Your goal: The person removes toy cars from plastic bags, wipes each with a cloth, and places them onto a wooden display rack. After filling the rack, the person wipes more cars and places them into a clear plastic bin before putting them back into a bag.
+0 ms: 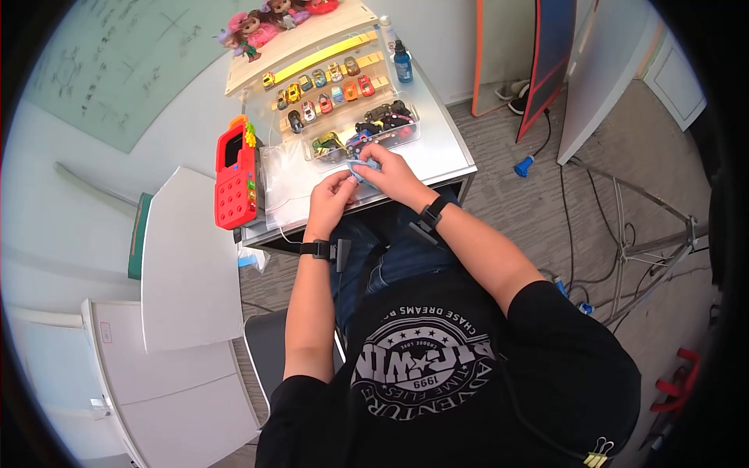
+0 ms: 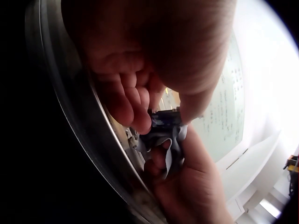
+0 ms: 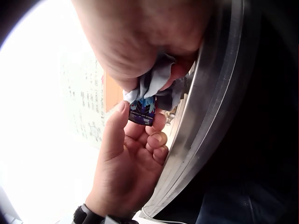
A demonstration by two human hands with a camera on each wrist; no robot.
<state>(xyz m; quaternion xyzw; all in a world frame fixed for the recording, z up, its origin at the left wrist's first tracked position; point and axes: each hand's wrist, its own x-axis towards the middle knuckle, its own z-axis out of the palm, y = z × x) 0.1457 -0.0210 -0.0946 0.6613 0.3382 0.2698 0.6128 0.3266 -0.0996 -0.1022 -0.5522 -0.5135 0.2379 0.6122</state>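
Note:
Between thumb and fingers, the left hand [image 1: 329, 204] [image 3: 133, 161] pinches a small dark toy car [image 3: 142, 111] with blue and purple markings. The right hand [image 1: 394, 181] [image 2: 191, 179] grips a grey-blue cloth [image 1: 364, 167] [image 2: 174, 148] [image 3: 156, 79], which lies against one end of the car. In the left wrist view the car [image 2: 166, 118] shows between the two hands, its far end covered by the cloth. Both hands are at the table's front edge, just in front of a clear bin [image 1: 404, 139] of toy cars.
Rows of small cars [image 1: 325, 101] stand on a stepped rack behind the bin. A red toy [image 1: 236, 175] is at the table's left, dolls [image 1: 261, 30] on the top shelf, a blue bottle [image 1: 402, 62] at the right back. Plastic film [image 1: 285, 175] lies on the table [image 1: 449, 152].

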